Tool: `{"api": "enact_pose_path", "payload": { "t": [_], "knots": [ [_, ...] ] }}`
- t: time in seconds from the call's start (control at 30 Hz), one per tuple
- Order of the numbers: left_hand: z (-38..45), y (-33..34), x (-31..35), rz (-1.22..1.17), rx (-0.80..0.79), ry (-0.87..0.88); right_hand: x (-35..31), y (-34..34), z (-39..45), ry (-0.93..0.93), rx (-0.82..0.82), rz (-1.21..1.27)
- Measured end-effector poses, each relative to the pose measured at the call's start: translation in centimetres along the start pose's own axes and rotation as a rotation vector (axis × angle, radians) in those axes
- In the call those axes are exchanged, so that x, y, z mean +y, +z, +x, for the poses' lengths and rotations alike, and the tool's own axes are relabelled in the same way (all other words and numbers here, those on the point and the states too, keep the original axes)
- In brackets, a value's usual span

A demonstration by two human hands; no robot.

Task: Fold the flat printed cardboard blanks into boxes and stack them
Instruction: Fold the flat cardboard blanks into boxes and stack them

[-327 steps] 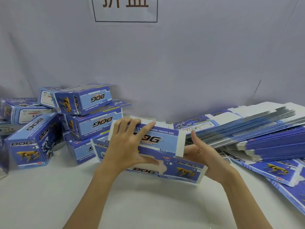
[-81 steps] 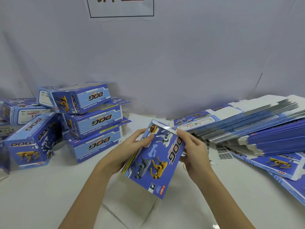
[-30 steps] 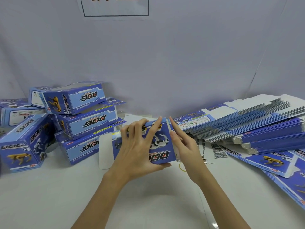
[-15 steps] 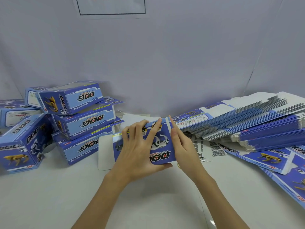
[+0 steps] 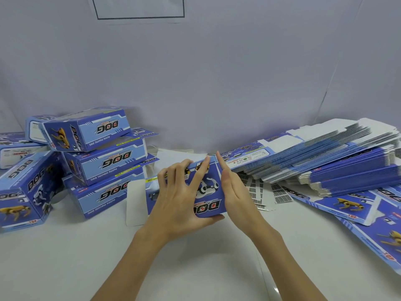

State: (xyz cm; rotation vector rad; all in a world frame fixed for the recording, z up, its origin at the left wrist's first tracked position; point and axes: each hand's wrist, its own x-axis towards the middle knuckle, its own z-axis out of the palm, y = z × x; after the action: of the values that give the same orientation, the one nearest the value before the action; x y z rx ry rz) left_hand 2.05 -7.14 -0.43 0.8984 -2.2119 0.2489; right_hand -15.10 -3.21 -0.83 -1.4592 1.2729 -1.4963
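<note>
"DOG" appears upside down on the half-folded box [image 5: 206,205] and the stacked boxes [image 5: 108,161]; "TOP" marks a flat blank [image 5: 351,210] at right.

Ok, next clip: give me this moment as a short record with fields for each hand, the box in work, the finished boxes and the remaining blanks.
left hand: grips the box in work, fingers spread over its printed face, thumb under its near edge
right hand: straight fingers pressed flat against the box's right end
box in work: formed, white flap open at left
finished boxes: stacked at left
flat blanks: piled at right
</note>
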Motion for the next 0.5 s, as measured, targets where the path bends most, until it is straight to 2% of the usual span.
{"api": "enact_pose_path", "payload": {
  "t": [0.13, 0.27, 0.4, 0.5],
  "knots": [
    [0.1, -0.1, 0.3, 0.023, -0.039, -0.007, -0.2, -0.5, 0.2, 0.007, 0.000, -0.028],
    [0.4, -0.8, 0.1, 0.006, -0.058, -0.066, -0.7, -0.7, 0.2, 0.094, 0.007, 0.110],
    [0.7, -1.7, -1.2, -0.120, -0.057, -0.225, -1.1, -0.3, -0.5, 0.011, -0.023, 0.189],
    [0.7, -2.1, -2.2, -0.167, -0.061, -0.284, -1.3, 0.5, -0.8, -0.035, -0.040, 0.160]
  ]
}}
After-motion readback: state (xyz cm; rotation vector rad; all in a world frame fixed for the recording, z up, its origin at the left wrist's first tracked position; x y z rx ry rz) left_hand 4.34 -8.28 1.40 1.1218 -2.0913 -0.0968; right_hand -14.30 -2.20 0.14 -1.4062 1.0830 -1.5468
